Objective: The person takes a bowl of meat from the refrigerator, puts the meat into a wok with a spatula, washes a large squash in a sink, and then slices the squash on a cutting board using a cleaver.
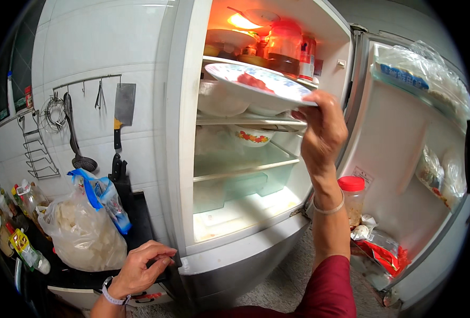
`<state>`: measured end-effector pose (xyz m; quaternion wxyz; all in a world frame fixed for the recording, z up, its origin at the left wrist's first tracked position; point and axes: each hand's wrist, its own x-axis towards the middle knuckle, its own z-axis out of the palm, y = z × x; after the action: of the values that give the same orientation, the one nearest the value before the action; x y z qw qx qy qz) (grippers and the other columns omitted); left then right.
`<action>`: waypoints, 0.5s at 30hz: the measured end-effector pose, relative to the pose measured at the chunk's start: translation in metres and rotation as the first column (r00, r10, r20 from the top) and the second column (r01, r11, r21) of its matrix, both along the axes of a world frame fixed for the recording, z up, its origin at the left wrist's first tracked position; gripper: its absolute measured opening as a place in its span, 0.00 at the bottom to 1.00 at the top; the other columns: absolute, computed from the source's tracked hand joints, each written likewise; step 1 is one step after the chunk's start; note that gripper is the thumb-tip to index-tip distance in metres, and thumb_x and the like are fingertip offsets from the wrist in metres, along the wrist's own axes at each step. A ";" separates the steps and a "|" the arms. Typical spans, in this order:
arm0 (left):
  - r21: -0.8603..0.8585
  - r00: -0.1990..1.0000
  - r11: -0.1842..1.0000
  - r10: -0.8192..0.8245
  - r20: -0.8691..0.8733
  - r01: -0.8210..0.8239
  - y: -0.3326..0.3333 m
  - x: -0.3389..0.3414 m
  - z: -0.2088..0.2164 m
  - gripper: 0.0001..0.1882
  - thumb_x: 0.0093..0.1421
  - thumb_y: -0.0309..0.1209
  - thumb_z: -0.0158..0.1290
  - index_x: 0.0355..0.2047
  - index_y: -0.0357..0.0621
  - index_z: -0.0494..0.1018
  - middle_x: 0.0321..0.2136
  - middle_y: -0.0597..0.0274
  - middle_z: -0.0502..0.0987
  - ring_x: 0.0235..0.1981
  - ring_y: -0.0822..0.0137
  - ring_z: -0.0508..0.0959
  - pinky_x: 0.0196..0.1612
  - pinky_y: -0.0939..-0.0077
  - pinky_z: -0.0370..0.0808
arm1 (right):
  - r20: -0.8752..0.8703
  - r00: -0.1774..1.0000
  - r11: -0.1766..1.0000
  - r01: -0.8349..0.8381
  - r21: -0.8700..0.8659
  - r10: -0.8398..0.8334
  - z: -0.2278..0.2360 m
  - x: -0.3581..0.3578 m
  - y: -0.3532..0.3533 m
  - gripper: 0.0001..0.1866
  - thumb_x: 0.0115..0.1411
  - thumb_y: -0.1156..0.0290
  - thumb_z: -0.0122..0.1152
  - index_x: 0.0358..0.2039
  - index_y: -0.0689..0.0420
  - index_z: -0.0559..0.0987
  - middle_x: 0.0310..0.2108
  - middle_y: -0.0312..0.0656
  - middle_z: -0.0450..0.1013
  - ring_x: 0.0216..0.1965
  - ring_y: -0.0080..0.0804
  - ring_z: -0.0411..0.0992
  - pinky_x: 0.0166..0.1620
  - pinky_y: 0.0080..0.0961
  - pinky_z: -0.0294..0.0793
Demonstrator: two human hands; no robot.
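Note:
My right hand [324, 124] grips the rim of a white plate [285, 90] with a blue floral pattern. The plate is raised and tilted before the upper shelves of the open fridge [187, 175]. A small red piece of food [253, 81] lies on it. Lower left, beside the counter's corner and the fridge's edge, my left hand [145, 267] has loosely bent fingers and holds nothing visible. A clear bag of pale contents [84, 233] stands on the counter near it. Behind the plate, a red-lidded jar [284, 50] is on the top shelf.
Lower in the fridge are a floral bowl [252, 136] and clear drawers [245, 185]. The open door [388, 143] at right carries bags and a red-capped jar [352, 196]. A cleaver [124, 106] and a skimmer [81, 161] hang at left; bottles [31, 199] crowd the counter.

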<state>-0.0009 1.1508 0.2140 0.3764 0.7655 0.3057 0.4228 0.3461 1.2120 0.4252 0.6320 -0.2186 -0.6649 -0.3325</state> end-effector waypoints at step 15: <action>0.077 0.992 0.993 -0.082 -0.097 0.089 -0.001 0.007 -0.001 0.09 0.61 0.19 0.54 0.42 0.35 0.77 0.36 0.55 0.78 0.35 0.66 0.81 0.39 0.76 0.78 | 0.151 0.961 0.962 0.250 -0.106 -0.233 -0.102 0.006 -0.075 0.22 0.35 0.95 0.51 0.33 0.63 0.77 0.31 0.46 0.74 0.35 0.41 0.75 0.39 0.30 0.75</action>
<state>0.0065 1.1495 0.2131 0.3482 0.8115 0.2726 0.3820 0.3521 1.1371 0.3231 0.5245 -0.3138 -0.6946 -0.3795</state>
